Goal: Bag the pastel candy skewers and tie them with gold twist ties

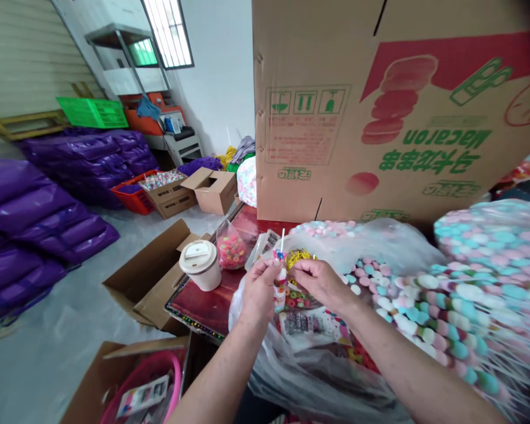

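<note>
My left hand [259, 288] is closed around the neck of a candy skewer [280, 299] in a clear wrapper. Its white stick [283, 240] points up above my fingers, and the packed candy hangs below them. Just to the right, my right hand [320, 281] has its fingertips pinched together close to the wrapper's neck; what they hold, if anything, is too small to make out. Behind the fingers lies a bundle of gold twist ties [298, 257]. Under my hands are ring-shaped candies [298, 299] and a printed packet [311, 324] in a large clear plastic bag [287, 365].
Heaps of pastel marshmallow skewers [441, 312] fill the right side. A large carton [318, 194] stands at the back. A lidded cup [207, 274] and a bag of candy rings [232, 248] sit on the red table [203, 303]. Left, a box holds a pink basket [176, 377].
</note>
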{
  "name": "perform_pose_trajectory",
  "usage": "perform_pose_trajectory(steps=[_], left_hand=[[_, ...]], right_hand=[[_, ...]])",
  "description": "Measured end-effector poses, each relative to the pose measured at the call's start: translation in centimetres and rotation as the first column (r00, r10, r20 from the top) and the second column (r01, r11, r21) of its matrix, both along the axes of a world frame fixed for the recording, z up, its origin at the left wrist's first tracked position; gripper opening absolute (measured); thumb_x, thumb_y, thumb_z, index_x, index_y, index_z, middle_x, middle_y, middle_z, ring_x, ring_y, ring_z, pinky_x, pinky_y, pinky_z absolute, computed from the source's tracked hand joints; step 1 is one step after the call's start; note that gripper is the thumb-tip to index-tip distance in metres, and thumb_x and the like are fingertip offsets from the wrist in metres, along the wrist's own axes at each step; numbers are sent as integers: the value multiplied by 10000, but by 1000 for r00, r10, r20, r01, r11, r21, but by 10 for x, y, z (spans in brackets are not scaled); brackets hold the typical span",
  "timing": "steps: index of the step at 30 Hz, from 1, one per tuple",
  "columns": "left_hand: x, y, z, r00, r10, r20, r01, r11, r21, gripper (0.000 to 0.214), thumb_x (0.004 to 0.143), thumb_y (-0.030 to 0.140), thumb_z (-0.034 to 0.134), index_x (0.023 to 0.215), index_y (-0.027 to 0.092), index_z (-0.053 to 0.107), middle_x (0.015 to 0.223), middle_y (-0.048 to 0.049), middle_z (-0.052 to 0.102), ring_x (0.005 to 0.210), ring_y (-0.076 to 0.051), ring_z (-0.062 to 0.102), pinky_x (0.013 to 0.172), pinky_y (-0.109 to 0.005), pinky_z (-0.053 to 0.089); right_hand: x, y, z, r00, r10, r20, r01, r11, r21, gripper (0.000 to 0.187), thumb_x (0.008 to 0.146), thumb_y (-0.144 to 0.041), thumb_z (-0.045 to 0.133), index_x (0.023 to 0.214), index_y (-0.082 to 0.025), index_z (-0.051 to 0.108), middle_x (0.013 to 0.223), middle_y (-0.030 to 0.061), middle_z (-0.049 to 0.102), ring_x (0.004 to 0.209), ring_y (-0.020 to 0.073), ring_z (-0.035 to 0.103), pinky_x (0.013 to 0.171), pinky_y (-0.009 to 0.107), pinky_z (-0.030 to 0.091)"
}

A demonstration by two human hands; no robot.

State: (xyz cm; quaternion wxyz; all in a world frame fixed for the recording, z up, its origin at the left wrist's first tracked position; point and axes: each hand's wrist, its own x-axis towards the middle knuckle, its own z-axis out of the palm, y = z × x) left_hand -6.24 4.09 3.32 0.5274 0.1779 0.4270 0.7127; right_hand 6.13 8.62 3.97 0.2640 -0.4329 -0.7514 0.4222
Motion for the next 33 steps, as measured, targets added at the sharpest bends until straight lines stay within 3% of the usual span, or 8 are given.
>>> perform_pose_trajectory(steps=[4,9,16,19,22,25,29,33], left_hand=[[8,-6,2,998,-41,-50,40,999,-18,89,566,237,735,591,198,659,520,42,566,476,-84,461,505,-207,374],[27,-15,9,965,-197,-170,194,980,-35,105,604,215,647,511,194,603,467,45,510,421,-71,400,447,-199,324],[33,-31,-1,912,-379,-158,350,918,-185,202,641,367,692,609,193,594,522,35,566,318,-55,365,312,-191,204],[34,-32,-5,929,-339,-149,309,931,-194,306,617,444,733,591,183,575,485,38,552,298,-52,359,297,-187,217],[33,-31,-3,944,-328,-38,320,938,-136,322,588,422,767,572,168,570,461,29,550,300,-58,375,313,-192,256],[25,-33,4,852,-513,107,523,846,-108,267,529,307,819,604,145,622,524,-16,598,410,-113,515,406,-230,384],[14,-38,10,666,-716,211,740,670,-63,328,471,295,858,685,144,661,576,-48,615,481,-175,572,453,-290,442],[14,-43,9,667,-712,221,738,671,-64,412,474,320,862,810,197,658,580,-17,600,454,-169,560,441,-295,440]], right_hand=[[29,-15,16,988,-109,-113,119,989,88,254,856,-377,443,824,-178,599,612,-21,531,514,102,450,500,223,385],[33,-38,21,995,48,-86,-23,962,273,328,892,-278,388,1087,-205,642,812,48,657,705,152,595,651,274,470],[35,-42,3,986,-77,145,32,957,288,550,852,-211,384,1401,-199,392,628,20,606,530,163,534,521,274,413],[36,-47,-1,983,-154,98,114,937,330,503,848,-234,413,1348,-188,445,627,18,599,538,168,528,529,279,409],[38,-54,-1,973,-224,-64,232,944,236,293,892,-317,419,1083,-186,598,635,14,587,553,152,528,521,257,413],[47,-57,7,999,20,-39,-8,958,288,264,915,-328,418,786,-188,602,636,14,580,582,140,527,545,248,414],[59,-53,23,943,327,63,-311,799,515,229,924,-246,400,811,-188,592,771,46,640,749,160,583,698,272,441],[59,-50,28,935,345,83,-341,814,471,216,922,-265,404,770,-201,544,693,13,605,640,131,538,607,240,410]])
